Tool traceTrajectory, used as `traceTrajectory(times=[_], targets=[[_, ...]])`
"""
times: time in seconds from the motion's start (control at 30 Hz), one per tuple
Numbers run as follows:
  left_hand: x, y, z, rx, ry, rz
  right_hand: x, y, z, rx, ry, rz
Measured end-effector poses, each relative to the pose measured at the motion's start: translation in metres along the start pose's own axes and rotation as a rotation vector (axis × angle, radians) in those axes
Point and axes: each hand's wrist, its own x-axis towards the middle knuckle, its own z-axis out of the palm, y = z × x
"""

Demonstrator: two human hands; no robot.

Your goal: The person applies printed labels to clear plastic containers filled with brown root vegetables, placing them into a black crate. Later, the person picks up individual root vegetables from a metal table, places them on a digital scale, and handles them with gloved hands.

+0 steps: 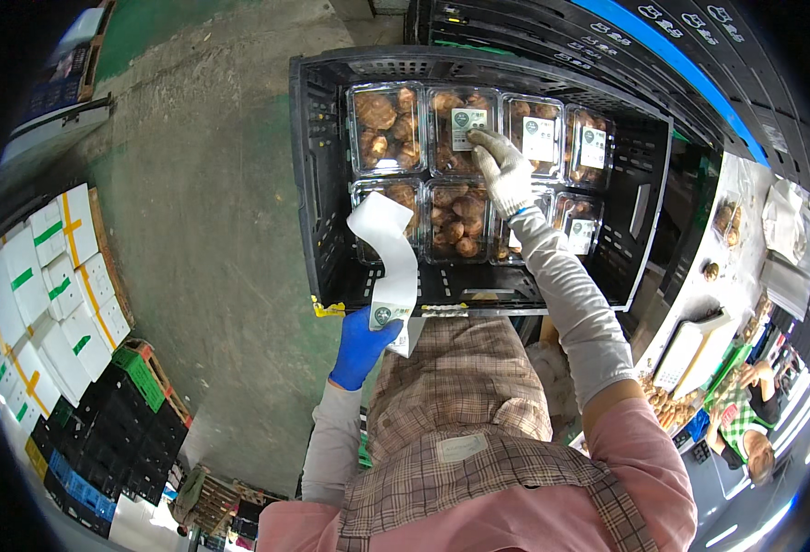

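Note:
My left hand [363,348], in a blue glove, grips a strip of labels [399,259] that curls up over the near side of a black plastic crate [301,179]. In the crate stand clear plastic clamshell packs of brown, round tubers or roots in two rows. My right hand [503,172], in a pale knit glove, touches the label [469,129] on the second pack of the far row with its fingertips. The two packs to its right bear labels [538,139] too. The far left pack [386,130] and the near-row pack [458,222] show bare lids.
Stacked black crates [626,41] rise beyond the crate. At right are a table [736,179] with loose produce, a scale [695,348] and another person [750,421]. White foam boxes [67,290] and dark crates [115,428] are stacked at left, beside concrete floor [218,228].

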Motion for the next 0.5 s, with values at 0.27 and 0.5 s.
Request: traceTrajectory(times=[0.27, 0.5], targets=[[0.0009, 0.0007, 0.0009, -0.049, 0.0, 0.01, 0.0015, 0.0005, -0.0012, 0.032, -0.026, 0.039], [0.0006, -0.0022, 0.0013, -0.046, 0.011, 0.0, 0.0035, -0.0017, 0.0042, 0.056, -0.036, 0.113]])
